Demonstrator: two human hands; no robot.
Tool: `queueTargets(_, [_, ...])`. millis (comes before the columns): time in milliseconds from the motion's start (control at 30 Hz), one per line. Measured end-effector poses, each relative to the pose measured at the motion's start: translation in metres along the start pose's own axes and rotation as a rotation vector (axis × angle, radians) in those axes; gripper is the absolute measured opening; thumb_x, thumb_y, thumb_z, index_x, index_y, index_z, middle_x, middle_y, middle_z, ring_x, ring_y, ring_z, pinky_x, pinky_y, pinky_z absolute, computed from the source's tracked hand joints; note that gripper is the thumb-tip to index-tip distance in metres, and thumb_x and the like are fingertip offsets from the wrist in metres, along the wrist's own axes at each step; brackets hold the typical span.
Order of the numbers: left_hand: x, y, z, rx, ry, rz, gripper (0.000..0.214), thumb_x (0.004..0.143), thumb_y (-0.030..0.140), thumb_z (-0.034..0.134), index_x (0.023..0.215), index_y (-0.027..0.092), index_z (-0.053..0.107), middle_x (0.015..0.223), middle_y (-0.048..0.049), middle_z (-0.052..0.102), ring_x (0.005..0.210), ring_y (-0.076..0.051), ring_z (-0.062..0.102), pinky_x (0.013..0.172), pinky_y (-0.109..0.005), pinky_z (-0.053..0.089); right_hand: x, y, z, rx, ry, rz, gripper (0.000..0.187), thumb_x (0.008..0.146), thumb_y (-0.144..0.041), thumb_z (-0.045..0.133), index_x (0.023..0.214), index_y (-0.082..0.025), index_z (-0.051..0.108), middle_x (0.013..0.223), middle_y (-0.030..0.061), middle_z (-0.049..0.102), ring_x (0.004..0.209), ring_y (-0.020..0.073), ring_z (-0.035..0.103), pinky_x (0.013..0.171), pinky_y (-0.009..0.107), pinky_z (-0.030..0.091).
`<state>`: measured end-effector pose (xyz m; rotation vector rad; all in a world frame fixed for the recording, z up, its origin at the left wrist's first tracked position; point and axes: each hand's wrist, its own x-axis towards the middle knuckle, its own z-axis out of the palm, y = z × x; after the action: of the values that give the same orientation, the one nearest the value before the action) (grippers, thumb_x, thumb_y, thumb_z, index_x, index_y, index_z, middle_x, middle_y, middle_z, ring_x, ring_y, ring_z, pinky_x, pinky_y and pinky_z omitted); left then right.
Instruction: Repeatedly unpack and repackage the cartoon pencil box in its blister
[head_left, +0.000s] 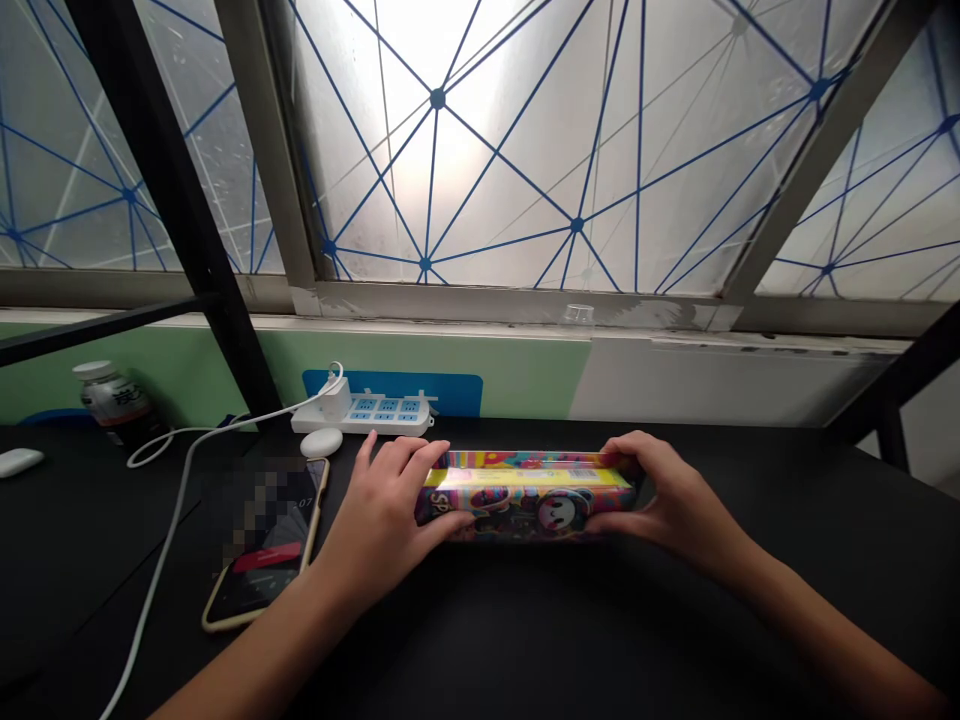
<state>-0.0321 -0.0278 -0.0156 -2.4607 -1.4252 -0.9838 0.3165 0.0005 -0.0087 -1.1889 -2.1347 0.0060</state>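
Note:
A long colourful box (525,495) with cartoon prints stands on its edge on the black table (570,630), in the middle. My left hand (386,510) grips its left end, fingers over the top and thumb on the front face. My right hand (664,495) grips its right end in the same way. Both hands are closed round the box.
A phone (266,545) with a lit screen lies left of my left hand, a white cable (161,555) running past it to a white power strip (367,412). A small white oval case (321,441), a bottle (112,400) and a white mouse (16,461) sit farther left.

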Motion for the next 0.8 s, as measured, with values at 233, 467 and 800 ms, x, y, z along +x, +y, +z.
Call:
queueTargets(233, [0.001,0.005,-0.009,0.115,-0.142,0.107,0.033,0.081,0.023,0.075,0.109,0.027,0.057,0.105,-0.0035,0.068,0.097,-0.026,0.064,0.117,-0.059,0.019,-0.01,-0.028,0.012,-0.247,-0.043,-0.234,0.023,0.087,-0.034,0.068,0.108,-0.028,0.059,0.095,0.0024,0.074,0.08,0.0233,0.071,0.11,0.056,0.036])
queueTargets(467, [-0.002,0.014,-0.015,0.152,-0.309,0.096,0.034,0.084,0.022,0.073,0.115,0.024,0.059,0.112,-0.0084,0.069,0.098,-0.03,0.064,0.104,-0.055,0.039,-0.018,-0.042,0.02,-0.304,-0.111,-0.268,0.027,0.091,-0.025,0.056,0.117,-0.025,0.059,0.108,0.0097,0.075,0.087,0.0291,0.071,0.081,0.047,0.054])
queueTargets(800, [0.0,0.014,-0.013,0.107,-0.308,0.085,0.023,0.088,0.035,0.07,0.107,0.024,0.066,0.108,-0.0093,0.07,0.094,-0.031,0.063,0.086,-0.047,0.046,-0.02,-0.039,0.022,-0.333,-0.209,-0.234,0.038,0.087,-0.035,0.068,0.122,-0.023,0.062,0.115,0.0125,0.073,0.096,0.0325,0.069,0.08,0.048,0.056])
